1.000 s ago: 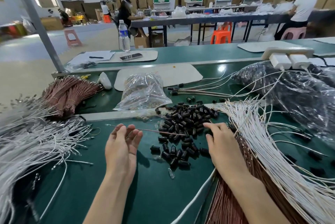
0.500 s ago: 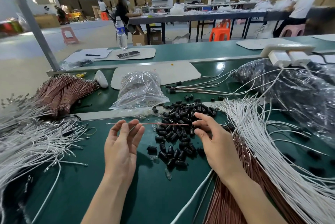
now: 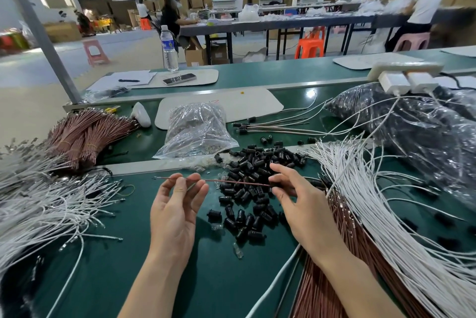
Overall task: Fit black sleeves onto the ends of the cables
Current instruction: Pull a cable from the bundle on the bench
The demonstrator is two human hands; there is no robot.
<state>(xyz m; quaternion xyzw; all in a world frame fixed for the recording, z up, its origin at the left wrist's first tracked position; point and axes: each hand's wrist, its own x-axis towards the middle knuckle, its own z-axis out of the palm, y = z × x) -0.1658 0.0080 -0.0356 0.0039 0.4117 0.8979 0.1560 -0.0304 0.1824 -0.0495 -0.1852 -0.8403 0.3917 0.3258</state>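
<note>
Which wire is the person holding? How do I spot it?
Find the heap of black sleeves in the middle of the green table. One brown cable stretches across it between the left hand and right hand. It is single and held up, unlike the bundled cables lying at the sides.

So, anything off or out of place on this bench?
Nothing damaged, just loose parts. The black sleeves sprawl unboxed on the green mat; stray sleeves lie among the white cables to the right; small clear pieces sit at the pile's near edge. Left hand and right hand pinch one brown cable, normal.
</note>
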